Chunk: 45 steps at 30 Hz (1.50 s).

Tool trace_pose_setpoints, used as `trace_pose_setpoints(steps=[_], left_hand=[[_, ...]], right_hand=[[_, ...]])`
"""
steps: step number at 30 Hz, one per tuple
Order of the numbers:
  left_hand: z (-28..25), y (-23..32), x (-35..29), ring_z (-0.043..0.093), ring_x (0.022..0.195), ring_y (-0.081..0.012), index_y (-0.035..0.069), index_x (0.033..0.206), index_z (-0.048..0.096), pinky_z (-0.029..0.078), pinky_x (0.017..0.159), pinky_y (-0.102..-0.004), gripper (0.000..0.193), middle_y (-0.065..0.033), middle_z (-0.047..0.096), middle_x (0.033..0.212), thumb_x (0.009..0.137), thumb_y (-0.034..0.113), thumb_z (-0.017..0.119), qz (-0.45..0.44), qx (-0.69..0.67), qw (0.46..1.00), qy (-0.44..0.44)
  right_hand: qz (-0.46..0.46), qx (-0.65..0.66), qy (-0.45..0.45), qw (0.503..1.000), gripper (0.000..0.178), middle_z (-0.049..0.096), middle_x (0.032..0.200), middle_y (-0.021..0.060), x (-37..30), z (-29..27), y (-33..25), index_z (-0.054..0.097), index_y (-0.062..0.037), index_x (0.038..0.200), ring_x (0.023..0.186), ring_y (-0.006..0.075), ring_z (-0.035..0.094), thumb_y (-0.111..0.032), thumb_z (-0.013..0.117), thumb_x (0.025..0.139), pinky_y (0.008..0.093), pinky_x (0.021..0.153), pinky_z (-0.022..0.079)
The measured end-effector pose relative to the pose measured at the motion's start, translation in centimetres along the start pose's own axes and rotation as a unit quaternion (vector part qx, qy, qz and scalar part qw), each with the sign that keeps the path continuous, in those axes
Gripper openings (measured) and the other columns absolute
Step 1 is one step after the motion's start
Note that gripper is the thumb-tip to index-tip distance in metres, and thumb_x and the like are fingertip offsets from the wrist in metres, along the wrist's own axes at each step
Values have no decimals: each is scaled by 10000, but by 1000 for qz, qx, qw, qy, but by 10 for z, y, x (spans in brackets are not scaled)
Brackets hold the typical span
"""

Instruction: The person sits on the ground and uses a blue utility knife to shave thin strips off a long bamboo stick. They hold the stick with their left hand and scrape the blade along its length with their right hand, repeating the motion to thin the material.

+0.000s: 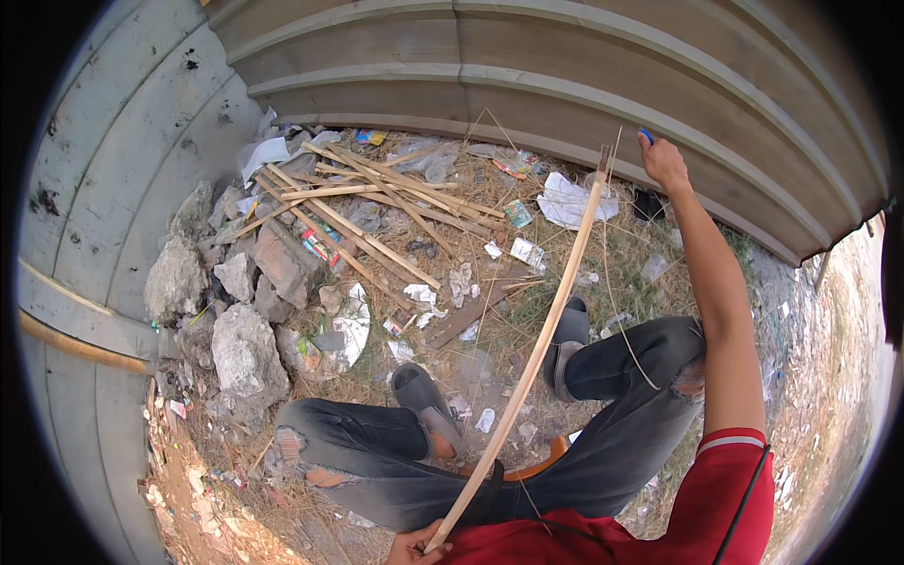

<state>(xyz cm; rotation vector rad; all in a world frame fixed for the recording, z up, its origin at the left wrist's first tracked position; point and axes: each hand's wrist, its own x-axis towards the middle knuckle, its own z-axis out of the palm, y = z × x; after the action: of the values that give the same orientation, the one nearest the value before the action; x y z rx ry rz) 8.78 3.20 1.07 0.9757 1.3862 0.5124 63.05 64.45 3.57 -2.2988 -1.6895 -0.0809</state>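
Note:
A long pale bamboo strip point(537, 353) runs diagonally from my lap up toward the metal wall. My left hand point(414, 546) is shut on its lower end at the bottom edge of the picture. My right hand point(664, 162) is stretched out far ahead near the strip's upper tip, closed around a small blue-handled tool point(646, 135). Thin peeled slivers point(617, 282) curl off the strip beside my right arm. I am seated with both knees bent, in grey jeans and grey sandals point(428, 400).
A pile of split bamboo sticks point(367, 212) lies ahead on dry grass among litter and white paper scraps point(570, 200). Rough stones point(247, 350) are heaped at the left. A corrugated metal wall point(527, 75) closes off the front and left.

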Motion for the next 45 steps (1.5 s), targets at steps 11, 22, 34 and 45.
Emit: trace_pose_setpoints(steps=[11,22,34,45], left_hand=[[2,93,104,370,389,-54,-29,1515,409,329,379,-229,531,32,411,557,1000,-18,537,124,-319,939,-10],[12,188,193,285,325,-57,9,1505,406,266,325,-225,470,41,341,518,1060,151,461,203,-401,893,19],[9,186,191,292,341,-48,10,1521,402,266,339,-238,507,51,326,504,1022,64,476,140,-442,885,39],[33,122,153,301,335,-56,6,1552,366,270,345,-239,539,41,318,488,1022,37,458,89,-440,891,-62]], right_hand=[[-271,218,-119,930,626,637,705,249,-114,-71,-153,693,40,896,715,418,648,-534,478,1027,505,704,498],[-472,166,-370,783,515,706,798,237,-286,-122,-210,741,-47,1008,800,447,695,-509,512,1007,533,759,562],[-500,148,-271,809,588,699,756,229,-281,-77,-221,737,-42,939,790,450,700,-576,500,1000,541,709,557],[-382,140,-255,877,662,666,741,251,-183,-44,-194,689,-1,830,775,456,669,-574,431,1039,547,738,521]])
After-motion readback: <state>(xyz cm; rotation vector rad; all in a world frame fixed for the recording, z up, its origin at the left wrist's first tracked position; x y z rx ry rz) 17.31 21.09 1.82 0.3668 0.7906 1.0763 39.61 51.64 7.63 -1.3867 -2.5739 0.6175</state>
